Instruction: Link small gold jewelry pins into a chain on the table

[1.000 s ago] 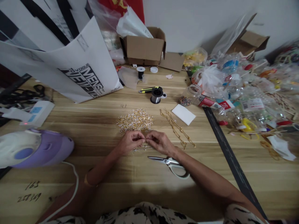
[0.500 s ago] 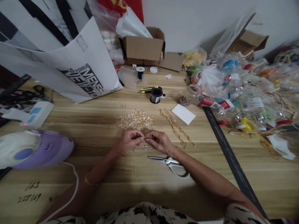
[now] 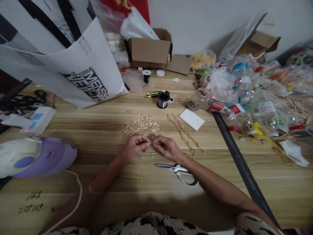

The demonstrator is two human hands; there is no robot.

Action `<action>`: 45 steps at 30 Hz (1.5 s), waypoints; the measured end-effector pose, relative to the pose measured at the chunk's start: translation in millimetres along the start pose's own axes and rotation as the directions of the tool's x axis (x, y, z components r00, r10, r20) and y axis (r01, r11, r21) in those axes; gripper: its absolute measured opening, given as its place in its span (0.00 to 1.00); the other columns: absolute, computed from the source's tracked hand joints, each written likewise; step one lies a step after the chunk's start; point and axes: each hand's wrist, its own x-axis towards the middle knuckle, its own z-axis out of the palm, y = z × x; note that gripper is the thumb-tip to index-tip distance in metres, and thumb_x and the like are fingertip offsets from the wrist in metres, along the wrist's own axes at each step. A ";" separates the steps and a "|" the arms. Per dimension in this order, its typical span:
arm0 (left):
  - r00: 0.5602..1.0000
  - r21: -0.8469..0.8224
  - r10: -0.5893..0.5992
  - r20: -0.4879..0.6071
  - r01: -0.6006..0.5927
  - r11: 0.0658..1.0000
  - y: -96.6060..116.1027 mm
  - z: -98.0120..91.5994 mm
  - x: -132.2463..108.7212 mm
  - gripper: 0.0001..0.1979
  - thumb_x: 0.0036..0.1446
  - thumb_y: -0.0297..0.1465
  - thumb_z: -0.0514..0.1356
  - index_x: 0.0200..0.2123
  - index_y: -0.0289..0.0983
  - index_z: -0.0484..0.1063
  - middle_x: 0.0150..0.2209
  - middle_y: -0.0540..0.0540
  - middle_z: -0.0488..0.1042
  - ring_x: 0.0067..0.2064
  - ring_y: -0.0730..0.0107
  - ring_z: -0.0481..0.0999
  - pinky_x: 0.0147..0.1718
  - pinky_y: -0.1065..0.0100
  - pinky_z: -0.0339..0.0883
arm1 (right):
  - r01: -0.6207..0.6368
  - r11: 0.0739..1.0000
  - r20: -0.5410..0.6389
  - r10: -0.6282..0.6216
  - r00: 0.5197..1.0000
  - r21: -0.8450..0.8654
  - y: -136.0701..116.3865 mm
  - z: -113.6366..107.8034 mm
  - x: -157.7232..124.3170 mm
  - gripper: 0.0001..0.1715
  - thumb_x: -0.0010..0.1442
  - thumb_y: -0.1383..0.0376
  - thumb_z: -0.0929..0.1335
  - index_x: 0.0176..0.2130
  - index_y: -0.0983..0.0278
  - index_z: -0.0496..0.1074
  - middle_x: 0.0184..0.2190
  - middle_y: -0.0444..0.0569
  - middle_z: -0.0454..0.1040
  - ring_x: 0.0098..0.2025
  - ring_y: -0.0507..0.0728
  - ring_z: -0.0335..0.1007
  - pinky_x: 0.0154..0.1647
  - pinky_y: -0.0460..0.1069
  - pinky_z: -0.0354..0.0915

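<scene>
My left hand (image 3: 136, 146) and my right hand (image 3: 167, 148) are close together, thumb and forefinger pinched on each. Whatever lies between the fingertips is too small to make out. Just beyond the fingers is a heap of gold and silver chain links (image 3: 142, 124). A silver chain (image 3: 144, 156) stretches across the table below my hands, partly covered by the right one. Scissors (image 3: 179, 170) with pale handles lie under my right wrist, blades pointing left. To the right of that hand, gold chains (image 3: 182, 132) are laid out lengthwise.
Behind the heap are a wire spool (image 3: 163, 100), a yellow-black utility knife (image 3: 155, 94) and a black thread spool (image 3: 146, 76). Plastic bottles (image 3: 259, 98) crowd the right side. A purple steamer (image 3: 46, 156) and a large white bag (image 3: 93, 75) stand left. A white pad (image 3: 192, 119) lies right.
The fingertips of my two hands have drawn slightly apart. The chains, heap and scissors have not moved.
</scene>
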 end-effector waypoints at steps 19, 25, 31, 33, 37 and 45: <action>0.997 0.035 0.070 -0.031 -0.069 0.997 -3.6 2.4 -0.2 0.08 0.47 0.32 0.62 0.26 0.32 0.71 0.19 0.52 0.69 0.22 0.78 0.68 0.22 0.76 0.62 | 0.019 1.000 0.019 -0.019 1.000 -0.004 -2.0 -0.7 -1.3 0.06 0.60 0.66 0.62 0.32 0.66 0.66 0.26 0.45 0.65 0.26 0.49 0.58 0.26 0.43 0.56; 0.968 0.161 0.227 -0.105 -0.209 0.965 -13.3 7.9 0.2 0.03 0.48 0.28 0.60 0.26 0.33 0.71 0.22 0.50 0.72 0.23 0.76 0.70 0.23 0.76 0.63 | 0.007 1.000 0.035 -0.007 0.999 0.007 0.0 -0.6 -2.2 0.05 0.59 0.67 0.63 0.33 0.66 0.66 0.25 0.44 0.65 0.26 0.48 0.58 0.26 0.43 0.55; 0.918 0.363 0.373 -0.135 -0.305 0.881 -12.9 11.1 -2.2 0.03 0.49 0.27 0.59 0.26 0.33 0.71 0.24 0.48 0.73 0.26 0.73 0.72 0.27 0.74 0.66 | -0.021 0.999 0.033 0.019 0.999 0.049 1.5 1.2 -1.6 0.05 0.58 0.67 0.63 0.32 0.67 0.65 0.25 0.43 0.64 0.26 0.48 0.56 0.25 0.42 0.54; 0.896 0.426 0.423 -0.132 -0.334 0.841 -11.2 12.0 -3.5 0.04 0.50 0.26 0.58 0.26 0.34 0.71 0.24 0.47 0.73 0.27 0.73 0.72 0.27 0.74 0.66 | -0.029 0.998 0.037 0.027 0.999 0.064 1.7 1.4 -1.4 0.05 0.59 0.66 0.63 0.32 0.67 0.65 0.24 0.43 0.63 0.25 0.48 0.56 0.24 0.42 0.54; 0.858 0.529 0.503 -0.099 -0.383 0.757 -8.3 13.3 -5.4 0.04 0.51 0.25 0.57 0.26 0.34 0.72 0.25 0.48 0.74 0.27 0.73 0.72 0.27 0.74 0.65 | -0.047 0.995 0.046 0.044 0.998 0.083 2.0 1.2 -1.7 0.05 0.58 0.66 0.63 0.32 0.67 0.66 0.24 0.42 0.62 0.25 0.48 0.55 0.24 0.42 0.54; 0.817 0.572 0.573 -0.069 -0.438 0.693 -7.0 14.2 -6.6 0.05 0.53 0.24 0.57 0.27 0.34 0.72 0.25 0.48 0.74 0.27 0.74 0.72 0.27 0.73 0.65 | -0.060 0.992 0.067 0.052 0.996 0.108 2.7 1.1 -1.8 0.05 0.58 0.67 0.63 0.32 0.67 0.65 0.24 0.43 0.63 0.25 0.48 0.55 0.25 0.42 0.53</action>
